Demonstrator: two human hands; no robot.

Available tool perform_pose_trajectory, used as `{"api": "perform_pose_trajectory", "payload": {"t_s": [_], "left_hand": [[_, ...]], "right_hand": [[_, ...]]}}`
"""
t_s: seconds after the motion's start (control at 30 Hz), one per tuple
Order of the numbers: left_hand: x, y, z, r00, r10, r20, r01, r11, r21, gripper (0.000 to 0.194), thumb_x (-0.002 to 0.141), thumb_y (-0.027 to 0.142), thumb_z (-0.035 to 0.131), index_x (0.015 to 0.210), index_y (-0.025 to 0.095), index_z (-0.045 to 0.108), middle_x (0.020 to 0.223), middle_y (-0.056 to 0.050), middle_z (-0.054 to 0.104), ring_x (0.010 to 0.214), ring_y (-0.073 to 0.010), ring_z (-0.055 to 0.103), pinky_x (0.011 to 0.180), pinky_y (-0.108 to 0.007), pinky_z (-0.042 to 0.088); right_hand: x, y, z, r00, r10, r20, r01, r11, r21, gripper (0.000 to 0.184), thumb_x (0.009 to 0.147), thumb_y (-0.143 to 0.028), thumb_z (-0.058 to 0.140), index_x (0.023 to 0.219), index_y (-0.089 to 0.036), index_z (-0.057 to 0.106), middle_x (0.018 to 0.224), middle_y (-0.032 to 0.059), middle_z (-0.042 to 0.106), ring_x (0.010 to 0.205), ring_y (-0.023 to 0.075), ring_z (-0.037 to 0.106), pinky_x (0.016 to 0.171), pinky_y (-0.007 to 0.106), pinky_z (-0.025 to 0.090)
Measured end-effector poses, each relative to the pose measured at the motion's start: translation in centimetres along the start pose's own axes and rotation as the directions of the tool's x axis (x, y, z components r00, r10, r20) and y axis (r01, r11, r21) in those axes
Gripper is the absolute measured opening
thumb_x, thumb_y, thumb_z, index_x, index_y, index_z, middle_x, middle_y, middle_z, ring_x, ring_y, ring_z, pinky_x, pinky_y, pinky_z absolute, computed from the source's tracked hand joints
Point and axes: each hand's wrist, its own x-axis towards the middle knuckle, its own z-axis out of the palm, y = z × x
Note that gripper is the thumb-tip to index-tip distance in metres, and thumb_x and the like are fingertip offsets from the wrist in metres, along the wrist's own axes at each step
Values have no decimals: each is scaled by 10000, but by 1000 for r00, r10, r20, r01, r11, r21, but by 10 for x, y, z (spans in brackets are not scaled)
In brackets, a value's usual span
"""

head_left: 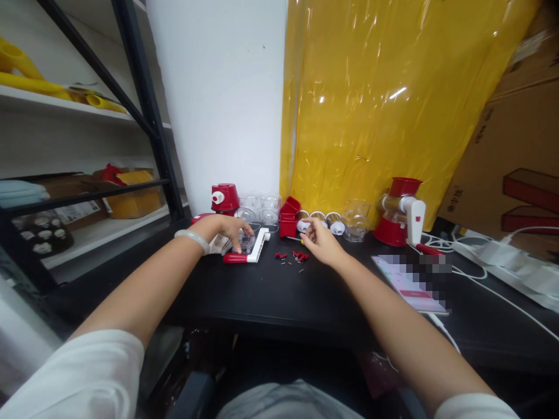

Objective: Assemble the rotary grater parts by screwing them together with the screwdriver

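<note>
My left hand [233,229] reaches over a clear plastic part [247,243] with its fingers apart and bent downward. Whether the fingertips touch the part is unclear. Just beside it lies a white crank handle [258,247] with a red grip [236,258]. My right hand [324,241] is curled, its fingertips around the yellow end of a thin screwdriver [295,239] whose shaft points left. Below this hand, small red plastic pieces [299,256] and several small metal pins [289,263] are scattered on the black table [262,291].
At the back stand a red grinder body [225,198], clear plastic cups [266,208], red hoppers [289,216] and metal drums [335,223]. An assembled grinder [398,212] is at right, behind a tablet [408,283] and white cables [476,276]. Shelving [148,131] borders the left.
</note>
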Motion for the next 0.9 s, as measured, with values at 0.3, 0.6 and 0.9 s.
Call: {"api": "perform_pose_trajectory", "payload": {"t_s": [0.3, 0.6, 0.9], "left_hand": [[-2, 0, -3, 999, 34, 7, -34, 999, 2, 885, 437, 366, 846, 1289, 320, 610, 1376, -84, 583, 1204, -304, 559, 970, -391, 451], [-20, 24, -10, 979, 86, -185, -77, 995, 56, 798, 637, 478, 755, 1362, 230, 532, 1367, -129, 574, 1196, -253, 560, 975, -333, 427], [-8, 138, 22, 718, 451, -530, -293, 887, 358, 369, 865, 450, 572, 1088, 169, 656, 1081, -112, 677, 1032, -253, 606, 932, -357, 436]], "right_hand": [[0, 1, 1, 1000, -2, 0, 2, 1000, 3, 386, 863, -323, 533, 1223, -209, 453, 806, -6, 563, 659, 138, 573, 658, 306, 468], [0, 3, 2, 1000, -2, 16, 2, 1000, 8, 381, 866, -328, 528, 1222, -216, 449, 786, -12, 569, 644, 138, 570, 633, 294, 451], [7, 10, -8, 980, -58, -191, -2, 955, -297, 136, 850, -300, 523, 932, -213, 587, 928, 86, 606, 941, 239, 550, 873, 396, 419]]}}
